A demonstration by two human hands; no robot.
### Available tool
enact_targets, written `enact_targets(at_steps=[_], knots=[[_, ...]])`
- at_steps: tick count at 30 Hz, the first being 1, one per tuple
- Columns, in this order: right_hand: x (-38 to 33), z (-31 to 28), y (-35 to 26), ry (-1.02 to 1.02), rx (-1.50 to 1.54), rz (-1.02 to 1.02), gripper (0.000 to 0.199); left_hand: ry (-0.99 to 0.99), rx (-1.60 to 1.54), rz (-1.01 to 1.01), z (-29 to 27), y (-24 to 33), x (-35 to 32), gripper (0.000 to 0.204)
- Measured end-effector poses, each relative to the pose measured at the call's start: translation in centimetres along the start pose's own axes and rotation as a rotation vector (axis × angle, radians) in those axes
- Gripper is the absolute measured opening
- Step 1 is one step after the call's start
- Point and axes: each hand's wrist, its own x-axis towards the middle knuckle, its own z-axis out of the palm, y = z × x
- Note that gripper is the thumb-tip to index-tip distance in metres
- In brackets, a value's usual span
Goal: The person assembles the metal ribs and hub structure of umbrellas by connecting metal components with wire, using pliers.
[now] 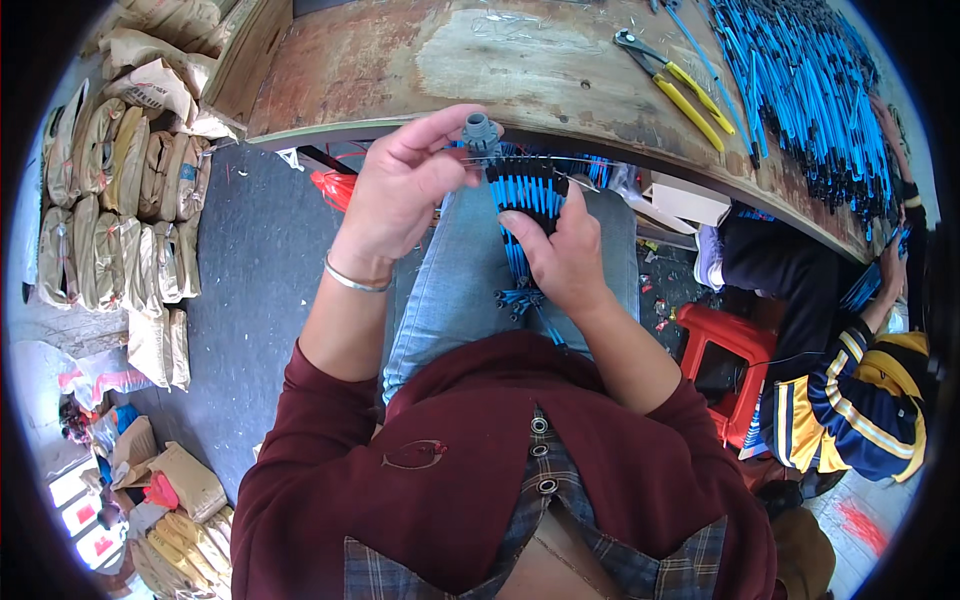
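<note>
My right hand grips a fan-shaped bundle of blue and black rods over my lap, thumb across its front. The rods' lower ends stick out below my palm. My left hand is raised beside it, its thumb and fingers pinching a small grey plastic hub at the top of the bundle. A thin wire runs along the bundle's upper edge. A silver bangle circles my left wrist.
A worn curved wooden table lies ahead, with yellow-handled pliers and a big pile of blue and black rods. Another person in a navy and yellow jacket sits right by a red stool. Stacked sacks stand left.
</note>
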Motion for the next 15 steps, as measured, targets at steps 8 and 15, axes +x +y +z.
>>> enact_targets(at_steps=[8,15], knots=[[0.1,0.4,-0.4,0.016,0.028,-0.021,0.035,0.173,0.488,0.167,2.7,0.2,-0.9,0.053],[-0.1,0.4,-0.5,0.026,0.021,-0.06,0.037,0.219,0.617,0.192,2.8,0.2,-1.1,0.05]])
